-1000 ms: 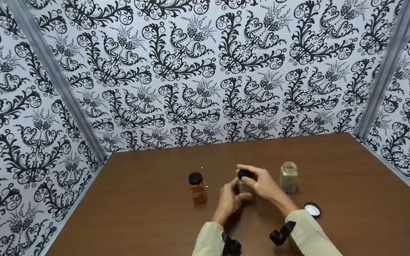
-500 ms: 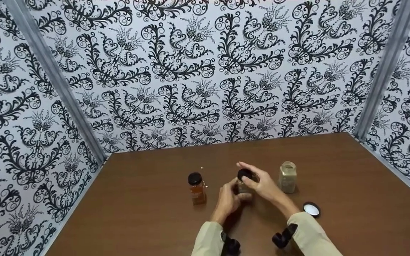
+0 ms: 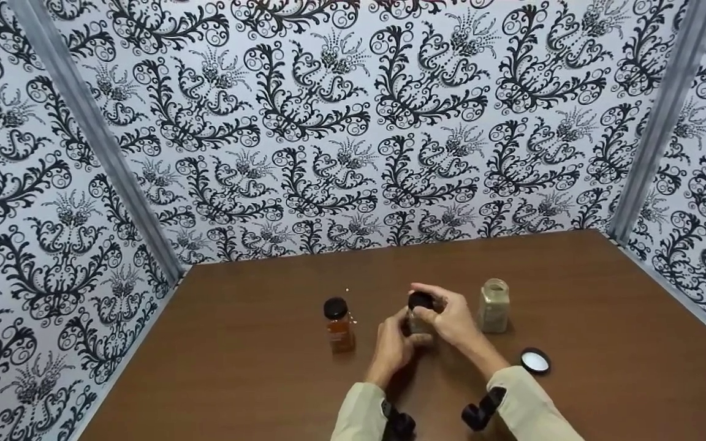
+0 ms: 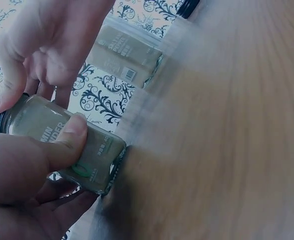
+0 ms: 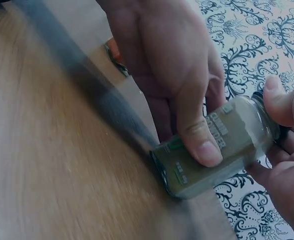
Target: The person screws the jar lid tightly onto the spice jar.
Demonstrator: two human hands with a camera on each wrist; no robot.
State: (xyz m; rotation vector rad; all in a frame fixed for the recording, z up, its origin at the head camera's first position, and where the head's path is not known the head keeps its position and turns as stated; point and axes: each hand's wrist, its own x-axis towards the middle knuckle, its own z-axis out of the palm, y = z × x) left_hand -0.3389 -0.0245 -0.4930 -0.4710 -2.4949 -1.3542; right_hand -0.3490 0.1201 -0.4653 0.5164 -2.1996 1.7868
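Note:
A square glass jar of cumin powder (image 4: 99, 152) stands upright in the middle of the table, its base at the tabletop. My left hand (image 3: 393, 344) grips its body, thumb across the label in both wrist views. With thumb and fingers, my right hand (image 3: 456, 320) holds the jar's black lid (image 3: 419, 300) from above. The lid sits at the jar's mouth; whether it is tight or loose I cannot tell. Right of the hands stands a lidless jar of pale powder (image 3: 494, 308). A loose black lid (image 3: 535, 361) lies nearby, white inside upward.
To the left, a jar of orange-red spice (image 3: 341, 334) with a black lid stands on the brown table (image 3: 255, 367). Small light specks lie beside it. Patterned walls (image 3: 328, 153) rise behind the table and along both sides.
My right hand shifts and turns slightly at the black lid. The left hand keeps its grip on the cumin jar. The other jars stay in place.

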